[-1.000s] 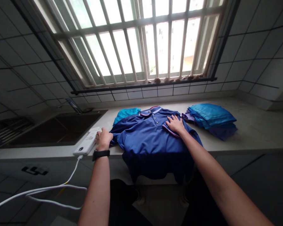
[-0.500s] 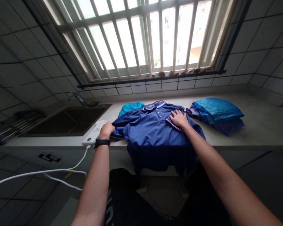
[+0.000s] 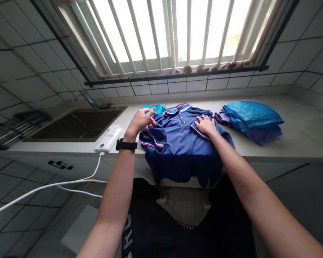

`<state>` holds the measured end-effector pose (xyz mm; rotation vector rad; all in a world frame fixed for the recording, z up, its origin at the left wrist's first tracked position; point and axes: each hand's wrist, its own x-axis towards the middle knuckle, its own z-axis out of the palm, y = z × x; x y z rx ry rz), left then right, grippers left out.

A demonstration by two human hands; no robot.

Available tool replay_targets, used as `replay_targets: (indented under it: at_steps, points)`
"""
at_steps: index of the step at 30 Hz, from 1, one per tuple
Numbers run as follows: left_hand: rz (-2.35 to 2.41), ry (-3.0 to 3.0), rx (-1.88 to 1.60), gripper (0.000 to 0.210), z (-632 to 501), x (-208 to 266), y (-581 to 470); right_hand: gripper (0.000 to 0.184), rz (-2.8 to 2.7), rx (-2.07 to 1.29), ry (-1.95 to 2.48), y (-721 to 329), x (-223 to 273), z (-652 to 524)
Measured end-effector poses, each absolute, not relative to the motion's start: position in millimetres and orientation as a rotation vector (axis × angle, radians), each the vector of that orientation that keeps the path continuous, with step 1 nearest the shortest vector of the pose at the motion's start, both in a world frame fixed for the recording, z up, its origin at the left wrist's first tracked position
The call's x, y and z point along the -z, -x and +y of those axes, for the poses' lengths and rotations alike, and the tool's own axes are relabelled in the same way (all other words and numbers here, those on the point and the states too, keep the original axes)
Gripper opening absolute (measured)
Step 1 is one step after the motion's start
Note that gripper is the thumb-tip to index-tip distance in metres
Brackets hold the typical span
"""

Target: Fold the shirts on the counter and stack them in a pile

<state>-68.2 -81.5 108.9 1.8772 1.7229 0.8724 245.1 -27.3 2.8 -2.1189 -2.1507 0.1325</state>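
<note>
A dark blue polo shirt [image 3: 181, 143] lies spread on the counter, collar toward the window, its hem hanging over the front edge. Both sleeves are folded inward onto the body, their striped cuffs showing. My right hand [image 3: 205, 124] rests flat with fingers spread on the sleeve at the right. Over the shirt's left shoulder is my left hand [image 3: 144, 122], fingers apart and loosely bent, holding nothing. A black watch [image 3: 126, 144] is on my left wrist. Behind that hand, a turquoise cloth [image 3: 159, 108] shows partly from under the shirt.
A stack of folded blue and purple garments [image 3: 254, 116] sits at the right. To the left are a white power strip [image 3: 109, 139] with a white cable [image 3: 56, 184], a dark sink [image 3: 75, 125], a tap [image 3: 89, 99] and a rack [image 3: 24, 123]. A barred window is behind the counter.
My left hand has let go of the left sleeve and moved up and right; that sleeve now lies folded in on the shirt. My right hand stays on the other sleeve. The view has tilted down.
</note>
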Motion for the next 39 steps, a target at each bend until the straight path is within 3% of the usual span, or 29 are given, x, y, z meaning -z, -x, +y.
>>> replay_targets:
  at_steps: [3, 8, 11, 16, 19, 23, 26, 33, 39]
  points:
    - [1.745, -2.098, -0.755, 0.036, -76.9, -81.9, 57.3, 0.067, -2.152, -0.134, 2.124, -244.1, -4.9, -28.5]
    - [1.771, -2.329, -0.329, 0.050, -69.9, -32.6, 56.8, 0.068, -2.164, -0.163, 2.130, -244.4, -7.1, -28.8]
    - [1.729, -2.380, -0.357, 0.045, -67.0, -23.5, 59.9, 0.069, -2.165, -0.160, 2.149, -245.2, -7.1, -24.9]
    - [2.042, -2.273, -0.784, 0.038, -62.1, -36.5, 69.9, 0.070, -2.153, -0.162, 2.165, -248.4, -3.4, -9.6]
    - [2.326, -2.044, -0.829, 0.034, -57.3, -45.8, 80.3, 0.071, -2.156, -0.124, 2.159, -250.3, -0.9, -0.8]
    - [2.159, -1.687, -0.646, 0.028, -42.3, -53.6, 86.4, 0.070, -2.151, -0.149, 2.180, -249.7, -1.6, 2.1]
    - [1.962, -1.532, -0.711, 0.025, -30.1, -56.0, 81.7, 0.069, -2.136, -0.169, 2.184, -247.3, -3.1, 0.3]
    - [1.728, -1.724, -0.785, 0.025, -16.1, -64.0, 75.8, 0.066, -2.105, -0.180, 2.177, -244.1, -4.7, -3.6]
    - [2.104, -2.036, -0.905, 0.024, 35.6, -110.4, 57.8, 0.066, -2.094, -0.169, 2.160, -242.8, -3.9, -4.0]
